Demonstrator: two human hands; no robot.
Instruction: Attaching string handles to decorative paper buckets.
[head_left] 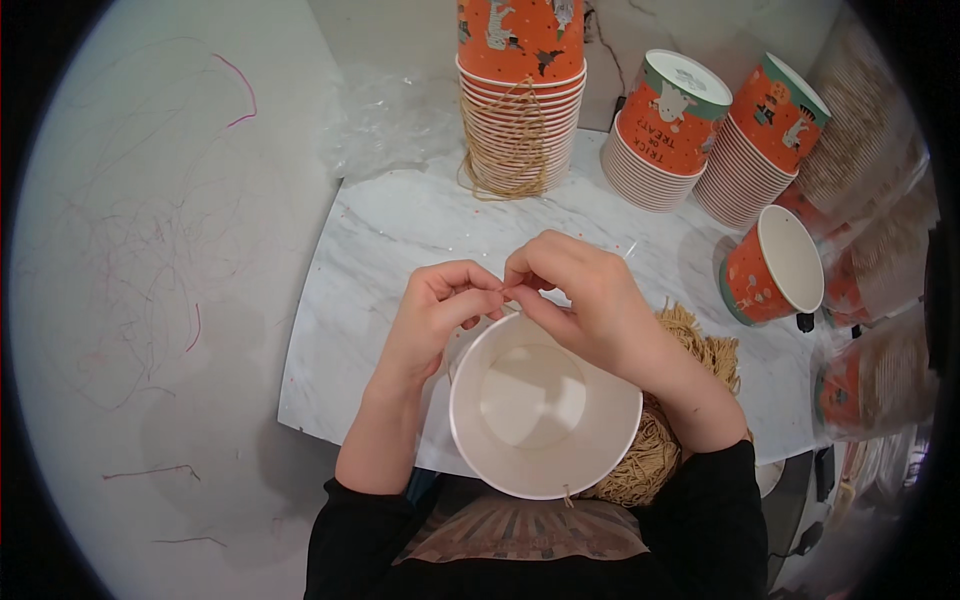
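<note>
A white-lined paper bucket stands at the table's near edge, its open mouth facing up. A short tan cord end pokes out at its near rim. Just above the far rim, my left hand and my right hand meet, each with thumb and forefinger pinched. What lies between the fingertips is too small and too covered to make out. Under my right forearm and beside the bucket lies a bundle of tan paper cord, partly hidden.
A tall stack of orange paper buckets, draped with tan cord loops, stands at the back. Two more upturned stacks are to its right. One bucket lies tilted at the right, near bagged bundles. Clear plastic lies back left.
</note>
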